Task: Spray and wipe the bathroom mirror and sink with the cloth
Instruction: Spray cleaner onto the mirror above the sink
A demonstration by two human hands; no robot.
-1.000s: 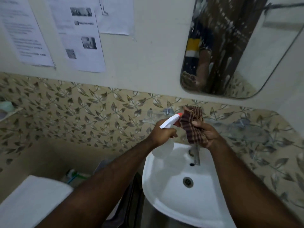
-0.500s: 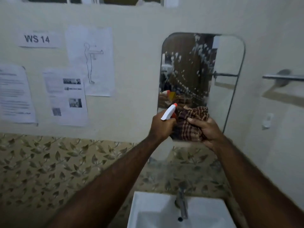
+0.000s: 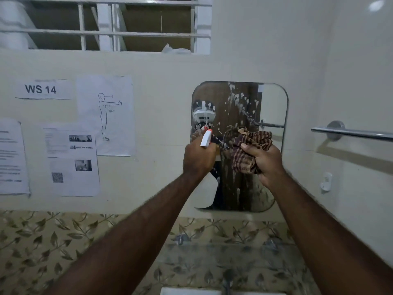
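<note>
Mirror [image 3: 270, 103] phase, head view only. Glass hangs on the cream wall above the sink [image 3: 191, 291], of which only a sliver of white rim shows at bottom edge, tap [image 3: 227, 279] just above it.

Left hand [image 3: 198, 158] is wrapped around a spray bottle [image 3: 206, 140], fingers closed on the neck; white head with orange tip points up at the lower left of the glass. Whether the trigger is squeezed: can't tell. Bottle body hangs below the hand, partly over the mirror's lower left corner.

Right hand [image 3: 265, 160] has fingers clenched on a bunched brown checked cloth [image 3: 248, 147], held in front of the middle of the glass. Touching or just off the surface: can't tell from this angle.

Glass is dotted with white droplets and runs, thickest in the centre band and upper middle; right strip looks mostly dry.

Judgement: spraying step is nearly done, wiping not yet started, sink untouched. Task maybe a third through.

Next move calls for flattening the cloth against the glass and sweeping across top to bottom before the runs drip onto the wall, with the bottle lowered clear of the wipe path. Towel rail [image 3: 350, 133] sits well right, out of the way.
</note>
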